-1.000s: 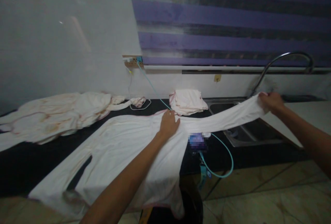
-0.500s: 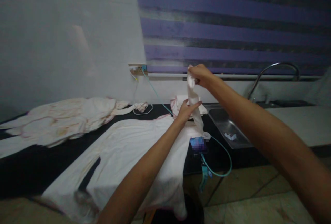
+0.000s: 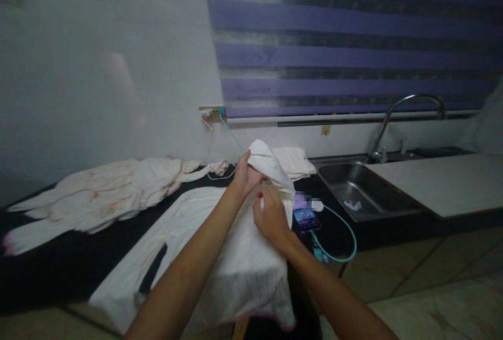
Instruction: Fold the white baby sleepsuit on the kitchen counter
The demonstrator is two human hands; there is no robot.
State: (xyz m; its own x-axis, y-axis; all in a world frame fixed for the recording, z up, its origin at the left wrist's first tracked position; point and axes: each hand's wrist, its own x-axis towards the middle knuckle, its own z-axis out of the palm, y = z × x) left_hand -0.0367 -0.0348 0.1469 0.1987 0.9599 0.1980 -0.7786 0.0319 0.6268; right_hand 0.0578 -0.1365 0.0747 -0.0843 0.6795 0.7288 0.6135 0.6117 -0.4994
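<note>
A white garment lies spread on the dark counter, its lower edge hanging over the front. Its sleeve is folded back over the body. My left hand grips the fold of that sleeve at the far side. My right hand pinches the sleeve cloth just below, over the garment's right edge. Both forearms reach in from the bottom.
A crumpled stained garment lies at the left. A folded cloth pile sits behind my hands. A phone with a teal cable lies by the steel sink with its tap. A white worktop is at the right.
My right hand carried the stretched sleeve from over the sink, up and across to the left, then down onto the garment. My left hand moved from pressing the shoulder to gripping the fold.
</note>
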